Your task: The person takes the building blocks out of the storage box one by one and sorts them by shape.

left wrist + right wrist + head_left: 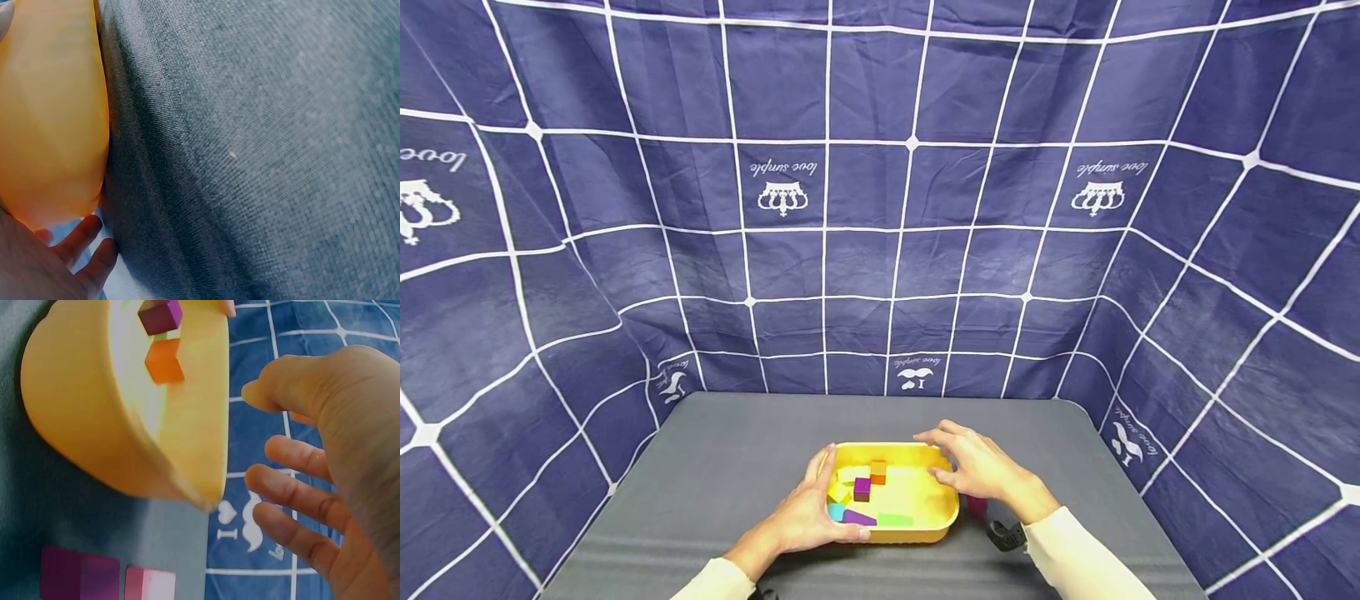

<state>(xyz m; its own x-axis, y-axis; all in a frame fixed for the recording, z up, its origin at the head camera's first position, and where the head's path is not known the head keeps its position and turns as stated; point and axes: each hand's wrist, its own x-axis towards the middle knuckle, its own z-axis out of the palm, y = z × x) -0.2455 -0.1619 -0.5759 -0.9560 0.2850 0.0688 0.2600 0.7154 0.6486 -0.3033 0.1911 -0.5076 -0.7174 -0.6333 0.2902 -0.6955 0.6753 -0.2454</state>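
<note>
A yellow plastic tub (917, 536) stands on the grey surface in the head view. My left hand (808, 512) holds its left end, thumb over the near rim and fingers round the far corner. Inside lie a purple cube (862, 490), an orange cube (878, 472), yellow blocks (840, 493), a blue block (836, 512), a purple wedge-like block (858, 518) and a flat green block (895, 520). Over the tub's right end hovers my right hand (985, 467), fingers spread and nothing in them; the right wrist view shows them apart from the wall.
Beside the tub's right end, a dark purple block (78, 575) and a pink block (150, 584) lie on the grey surface (737, 450). A black strap (1006, 535) hangs by the right wrist. Blue cloth with white grid lines (865, 267) encloses the back and sides.
</note>
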